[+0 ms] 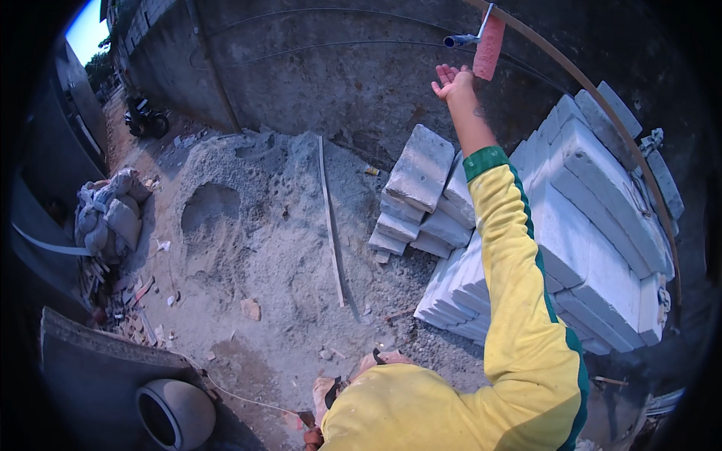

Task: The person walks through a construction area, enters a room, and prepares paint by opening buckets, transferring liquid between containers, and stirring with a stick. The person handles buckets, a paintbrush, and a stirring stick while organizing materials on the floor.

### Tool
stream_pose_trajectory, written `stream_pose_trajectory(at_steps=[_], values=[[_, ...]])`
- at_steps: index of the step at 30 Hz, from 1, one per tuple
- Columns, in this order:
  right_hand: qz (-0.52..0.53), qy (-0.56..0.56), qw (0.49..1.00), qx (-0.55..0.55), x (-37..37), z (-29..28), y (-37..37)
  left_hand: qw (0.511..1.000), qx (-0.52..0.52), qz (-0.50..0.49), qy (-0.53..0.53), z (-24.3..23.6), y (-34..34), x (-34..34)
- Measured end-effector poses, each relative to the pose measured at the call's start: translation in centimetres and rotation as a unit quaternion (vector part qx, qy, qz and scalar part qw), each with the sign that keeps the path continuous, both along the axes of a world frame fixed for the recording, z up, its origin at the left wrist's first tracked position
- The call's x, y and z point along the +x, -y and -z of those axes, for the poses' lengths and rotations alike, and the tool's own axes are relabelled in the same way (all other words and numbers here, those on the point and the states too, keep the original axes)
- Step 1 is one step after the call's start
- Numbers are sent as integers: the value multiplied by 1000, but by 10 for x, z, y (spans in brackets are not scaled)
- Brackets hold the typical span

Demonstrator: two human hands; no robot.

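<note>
My right arm, in a yellow sleeve with a green cuff, reaches far forward. At its end my right hand (456,84) is open, palm up with the fingers apart. Just beyond it is a paint roller with a pink sleeve (489,49), a white metal frame and a dark blue handle (460,40). The roller looks apart from my fingers; what holds it up I cannot tell. Only a little of my left hand (312,437) shows at the lower edge by my yellow shirt. Its fingers look curled beside a small brown object (306,418), mostly hidden by my body.
Pale blocks (579,240) are stacked at the right, with a smaller stack (421,169) beside them. A sand heap (263,218) bears a long wooden strip (329,218). Filled sacks (113,210) and a round pot (180,413) are at the left. A grey wall (316,68) stands behind.
</note>
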State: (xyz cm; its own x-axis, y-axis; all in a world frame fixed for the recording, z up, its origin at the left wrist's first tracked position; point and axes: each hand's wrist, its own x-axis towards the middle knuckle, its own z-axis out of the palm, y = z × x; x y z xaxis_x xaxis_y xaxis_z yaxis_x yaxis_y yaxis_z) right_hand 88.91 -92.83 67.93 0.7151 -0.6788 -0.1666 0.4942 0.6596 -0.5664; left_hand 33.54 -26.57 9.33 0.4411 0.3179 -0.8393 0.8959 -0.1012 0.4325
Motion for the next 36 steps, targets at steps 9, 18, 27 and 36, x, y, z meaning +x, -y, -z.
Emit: stream_pose_trajectory(at_steps=[9,18,27,36], values=[[106,-46,993,-7,24,73,104,1000,23,14,-12,-17,18,44],[91,-68,992,-50,52,102,214,998,38,55,-23,-23,37,93],[43,-47,997,-43,80,62,187,997,72,27,-10,-52,42,84],[106,-131,977,-129,63,78,226,996,64,58,-27,-35,32,88]])
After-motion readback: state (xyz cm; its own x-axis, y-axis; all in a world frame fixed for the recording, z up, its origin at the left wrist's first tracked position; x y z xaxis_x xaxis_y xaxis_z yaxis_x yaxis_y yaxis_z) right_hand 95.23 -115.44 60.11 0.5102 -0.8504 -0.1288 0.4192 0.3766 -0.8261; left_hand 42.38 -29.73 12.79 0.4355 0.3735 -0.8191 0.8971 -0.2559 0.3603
